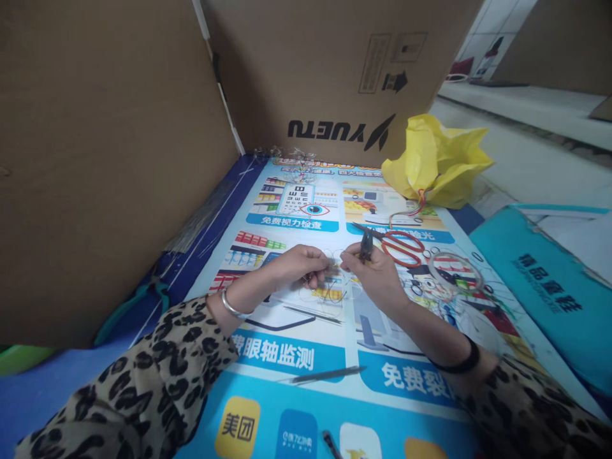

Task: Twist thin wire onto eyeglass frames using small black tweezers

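Note:
My left hand (306, 264), with a silver bangle at the wrist, pinches thin wire (329, 290) whose fine loops hang below the fingers. Close by on the right, my right hand (375, 274) has its thumb and forefinger pressed together at the same wire work. A small pair of pliers (366, 245) is tucked in that hand, its dark jaws pointing up and its handles hidden by the palm. Just behind the right hand lie orange-handled scissors (401, 247). Beneath both hands is a printed poster (282, 398). What exactly the fingertips grip is too fine to make out.
Cardboard walls (325, 76) stand behind and left. A yellow bag (437, 159) and a teal box (549, 293) are on the right. Teal-handled pliers (157, 290) and straight wires (201, 220) lie left. A clear coil (459, 271), wire ornaments (301, 166) and a thin rod (327, 375) rest on the poster.

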A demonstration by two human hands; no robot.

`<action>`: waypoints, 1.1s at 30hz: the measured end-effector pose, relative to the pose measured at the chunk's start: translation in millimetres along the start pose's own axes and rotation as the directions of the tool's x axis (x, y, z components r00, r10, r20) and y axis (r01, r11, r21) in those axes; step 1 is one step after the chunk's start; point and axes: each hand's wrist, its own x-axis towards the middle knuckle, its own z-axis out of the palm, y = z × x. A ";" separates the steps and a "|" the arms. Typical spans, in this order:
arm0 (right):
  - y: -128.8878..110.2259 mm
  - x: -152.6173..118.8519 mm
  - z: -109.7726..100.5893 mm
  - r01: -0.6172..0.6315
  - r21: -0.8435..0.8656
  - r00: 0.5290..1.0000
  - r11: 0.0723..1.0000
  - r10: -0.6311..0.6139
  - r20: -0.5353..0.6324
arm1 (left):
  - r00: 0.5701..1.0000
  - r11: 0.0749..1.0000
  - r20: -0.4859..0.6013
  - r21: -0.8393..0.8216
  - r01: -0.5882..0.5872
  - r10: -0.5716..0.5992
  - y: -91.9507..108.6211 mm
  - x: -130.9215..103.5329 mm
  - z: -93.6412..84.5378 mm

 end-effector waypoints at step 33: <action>-22.4 -2.2 -30.1 0.451 -0.890 0.852 -0.073 -0.261 0.453 | 0.985 0.971 -0.161 0.239 -0.025 0.065 -3.9 1.3 0.5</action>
